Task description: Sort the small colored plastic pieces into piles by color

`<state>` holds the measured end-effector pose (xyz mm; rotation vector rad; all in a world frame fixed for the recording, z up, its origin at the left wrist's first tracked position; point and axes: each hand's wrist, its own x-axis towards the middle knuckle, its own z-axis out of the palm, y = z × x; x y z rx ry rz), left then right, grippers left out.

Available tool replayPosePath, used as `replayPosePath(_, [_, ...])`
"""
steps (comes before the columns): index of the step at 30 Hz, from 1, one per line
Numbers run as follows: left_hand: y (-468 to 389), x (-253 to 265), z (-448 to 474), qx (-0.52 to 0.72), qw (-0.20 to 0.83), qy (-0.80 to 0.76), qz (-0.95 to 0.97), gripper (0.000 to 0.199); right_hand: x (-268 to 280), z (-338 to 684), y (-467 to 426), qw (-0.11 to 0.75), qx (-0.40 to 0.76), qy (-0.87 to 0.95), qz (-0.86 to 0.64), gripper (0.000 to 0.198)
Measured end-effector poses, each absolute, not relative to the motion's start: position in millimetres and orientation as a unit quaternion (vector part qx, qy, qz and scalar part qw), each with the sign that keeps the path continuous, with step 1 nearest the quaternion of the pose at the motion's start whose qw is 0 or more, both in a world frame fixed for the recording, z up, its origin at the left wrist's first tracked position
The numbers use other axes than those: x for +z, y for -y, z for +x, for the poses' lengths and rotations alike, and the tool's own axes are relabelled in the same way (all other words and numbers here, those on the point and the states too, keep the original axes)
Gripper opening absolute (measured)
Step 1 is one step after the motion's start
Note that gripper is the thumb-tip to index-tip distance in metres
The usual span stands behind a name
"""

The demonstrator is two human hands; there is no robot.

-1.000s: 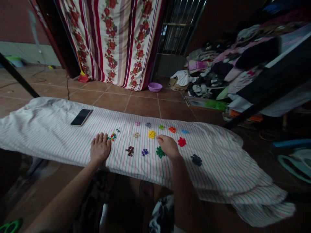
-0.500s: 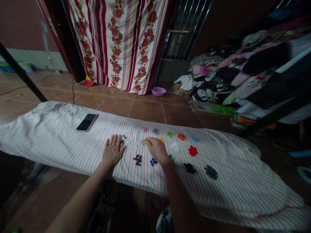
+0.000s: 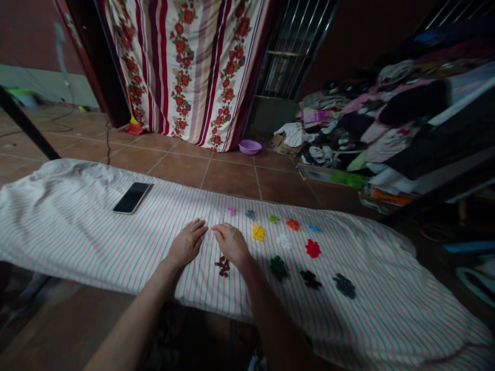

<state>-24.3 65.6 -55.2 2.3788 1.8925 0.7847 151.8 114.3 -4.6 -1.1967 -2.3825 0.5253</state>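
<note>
Fingers [image 3: 196,226] of the left hand [image 3: 188,243] lay straight and close together, palm down over the striped cloth [image 3: 96,242], while those of the right hand [image 3: 232,245] curled inward, their tips just beside the left ones (whether they pinched anything, I could not tell). A brown cluster of small pieces [image 3: 223,266] sat on the near side of the right hand, and a yellow cluster [image 3: 259,233] to its right. Farther right lay a white cluster [image 3: 284,241], a red cluster [image 3: 313,248], a dark green cluster [image 3: 278,268] and a black cluster [image 3: 310,279]; a pink cluster [image 3: 231,211] lay near the far edge. A smartphone [image 3: 132,198] rested well apart, to the left.
</note>
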Motion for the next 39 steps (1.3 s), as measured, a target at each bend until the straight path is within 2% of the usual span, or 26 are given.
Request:
replayPosePath(4, [-64,-61,-21,0.289,0.046,-0.572,0.767,0.044,-11,156,-120,0.256,0.176,0.846,-0.434,0.026])
replayPosePath(12, [-70,-69,9,0.292,0.044,-0.542,0.786,0.054,-5,166,-126,0.329,0.17,0.815,-0.446,0.026])
replayPosePath(19, [-79,-56,6,0.375,0.133,-0.59,0.702,0.049,-15,164,-120,0.297,0.177,0.832,-0.435,0.025])
replayPosePath(22, [-75,-52,-5,0.356,0.146,-0.626,0.679,0.048,-22,164,-119,0.278,0.18,0.843,-0.424,0.025])
replayPosePath(24, [-68,-54,-11,0.303,0.118,-0.642,0.695,0.053,-25,164,-119,0.268,0.182,0.85,-0.416,0.025])
replayPosePath(28, [-47,-60,-16,0.175,0.038,-0.668,0.722,0.074,-30,161,-118,0.257,0.177,0.855,-0.414,0.025])
replayPosePath(30, [-41,-62,-13,0.149,0.017,-0.675,0.723,0.076,-31,158,-117,0.245,0.172,0.857,-0.42,0.024])
replayPosePath(34, [-41,-60,-3,0.144,-0.006,-0.689,0.71,0.072,-30,150,-115,0.209,0.157,0.859,-0.441,0.021])
replayPosePath(39, [-47,-57,4,0.174,-0.031,-0.668,0.723,0.057,-28,140,-112,0.184,0.136,0.863,-0.45,0.014])
